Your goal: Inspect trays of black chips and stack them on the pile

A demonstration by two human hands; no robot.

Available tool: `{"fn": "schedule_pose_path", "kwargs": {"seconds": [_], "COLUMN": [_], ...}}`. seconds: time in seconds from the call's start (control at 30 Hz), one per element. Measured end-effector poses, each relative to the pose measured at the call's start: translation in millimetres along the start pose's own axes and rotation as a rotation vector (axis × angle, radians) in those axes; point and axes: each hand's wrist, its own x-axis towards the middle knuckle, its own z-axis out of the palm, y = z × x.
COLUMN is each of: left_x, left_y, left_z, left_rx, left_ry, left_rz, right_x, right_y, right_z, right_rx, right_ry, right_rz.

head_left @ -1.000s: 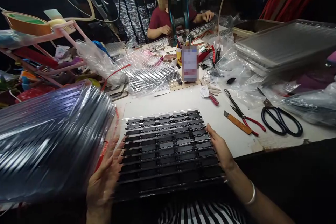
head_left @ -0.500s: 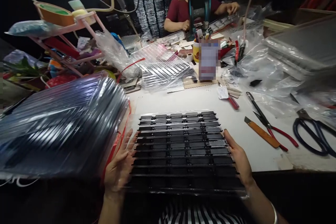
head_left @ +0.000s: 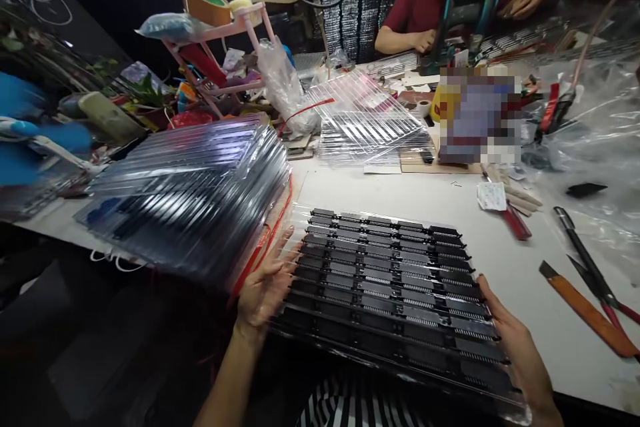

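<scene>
Clearly, the clear, shallow plastic tray lined with rows of black, comb-edged parts (head_left: 385,287) looks light for its breadth, and I judge it thin enough to bow if carried from one side. Its glossy surface is probably slippery, and the small parts could shift or suffer from a knock, so I would take it by the opposite left and right edges and keep it level. That is how it is held: the bare left hand (head_left: 261,292) is partly curled round the left edge, fingers showing through the plastic, and the bare right hand (head_left: 523,343) is partly curled along the right edge, thumb on the rim. The tray is at the near side of the white worktable (head_left: 340,187), just right of the tall stack of glossy clear plastic trays with dark contents (head_left: 200,193). Compared with half a second ago, my view is turned further left, the stack sits nearer the middle, the dark-handled scissors are out of sight, and both hands keep their hold.
</scene>
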Motion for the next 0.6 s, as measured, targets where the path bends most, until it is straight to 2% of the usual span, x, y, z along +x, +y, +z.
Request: {"fn": "schedule_pose_path", "kwargs": {"seconds": [0.1, 0.2, 0.37, 0.47, 0.6], "left_x": [0, -1, -1, 0, 3], "left_y": [2, 3, 3, 6, 14], "left_z": [1.3, 2.9, 3.5, 3.4, 4.6], "left_rx": [-0.025, -0.005, 0.021, 0.02, 0.063], "left_ry": [-0.004, -0.01, -0.011, 0.012, 0.037], "left_rz": [-0.047, -0.048, -0.027, -0.035, -0.03], "right_x": [6, 7, 6, 3, -6], "right_y": [4, 8, 17, 18, 11], "right_z": [-9, -16, -29, -22, 5], "right_rx": [0.0, 0.046, 0.13, 0.148, 0.197], "right_ry": [0.057, 0.125, 0.051, 0.014, -0.106], "right_rz": [0.031, -0.019, -0.14, -0.101, 0.033]}}
